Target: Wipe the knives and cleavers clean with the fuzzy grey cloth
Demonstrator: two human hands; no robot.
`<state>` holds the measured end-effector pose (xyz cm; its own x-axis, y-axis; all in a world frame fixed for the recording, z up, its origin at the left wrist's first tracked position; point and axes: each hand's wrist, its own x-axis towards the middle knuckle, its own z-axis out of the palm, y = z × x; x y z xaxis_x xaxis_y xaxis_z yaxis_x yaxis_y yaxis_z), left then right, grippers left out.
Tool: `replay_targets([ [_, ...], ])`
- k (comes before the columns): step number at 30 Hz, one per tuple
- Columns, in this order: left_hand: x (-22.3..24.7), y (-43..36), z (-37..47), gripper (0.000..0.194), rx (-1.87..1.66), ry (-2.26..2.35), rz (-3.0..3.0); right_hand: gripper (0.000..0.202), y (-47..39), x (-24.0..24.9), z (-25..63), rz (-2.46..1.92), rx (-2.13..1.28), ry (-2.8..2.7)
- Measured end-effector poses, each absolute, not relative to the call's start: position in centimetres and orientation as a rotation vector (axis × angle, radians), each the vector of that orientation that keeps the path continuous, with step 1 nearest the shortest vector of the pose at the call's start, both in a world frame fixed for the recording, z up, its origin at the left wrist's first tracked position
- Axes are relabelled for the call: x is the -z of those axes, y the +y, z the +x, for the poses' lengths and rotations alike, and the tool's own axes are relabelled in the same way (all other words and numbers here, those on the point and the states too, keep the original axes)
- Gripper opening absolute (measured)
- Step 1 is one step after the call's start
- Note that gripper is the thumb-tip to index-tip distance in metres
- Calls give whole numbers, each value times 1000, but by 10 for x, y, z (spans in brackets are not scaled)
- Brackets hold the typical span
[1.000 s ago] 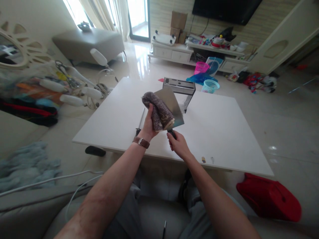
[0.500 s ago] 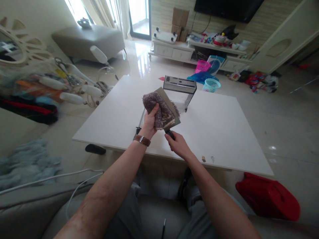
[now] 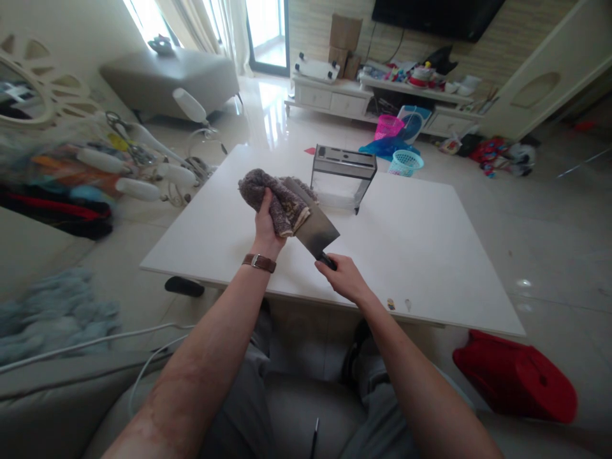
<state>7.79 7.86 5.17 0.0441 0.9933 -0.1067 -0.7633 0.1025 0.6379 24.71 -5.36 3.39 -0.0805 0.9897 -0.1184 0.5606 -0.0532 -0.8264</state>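
Note:
My right hand [image 3: 342, 275] is closed round the black handle of a cleaver [image 3: 317, 228], whose broad grey blade points up and to the left above the table. A bunched grey-brown cloth [image 3: 268, 197] is gripped in my left hand [image 3: 268, 226], thumb on top. The cloth lies folded round the far part of the blade and hides it; the part near the handle is bare. Behind the blade a knife block [image 3: 344, 162] with a dark slotted top and a clear body stands on the table.
The white table [image 3: 421, 255] has two small items [image 3: 391, 304] near its front edge. A red bag or stool [image 3: 514, 376] is on the floor at the right. Baskets [image 3: 405, 162] sit beyond the table, and a lamp with white shades [image 3: 138, 189] stands left.
My left hand has slid the cloth leftward along the blade, away from the handle, so more of the blade shows. My right hand has stayed nearly in place.

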Motion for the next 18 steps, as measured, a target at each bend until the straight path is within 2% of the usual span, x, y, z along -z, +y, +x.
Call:
replay_targets([
  [11, -45, 80, 73, 44, -1225, 611, 447, 37, -53, -38, 269, -1727, -949, -1825],
  [18, -33, 89, 72, 50, -1406, 753, 426, 38, -51, -51, 286, -1716, -1068, -1826],
])
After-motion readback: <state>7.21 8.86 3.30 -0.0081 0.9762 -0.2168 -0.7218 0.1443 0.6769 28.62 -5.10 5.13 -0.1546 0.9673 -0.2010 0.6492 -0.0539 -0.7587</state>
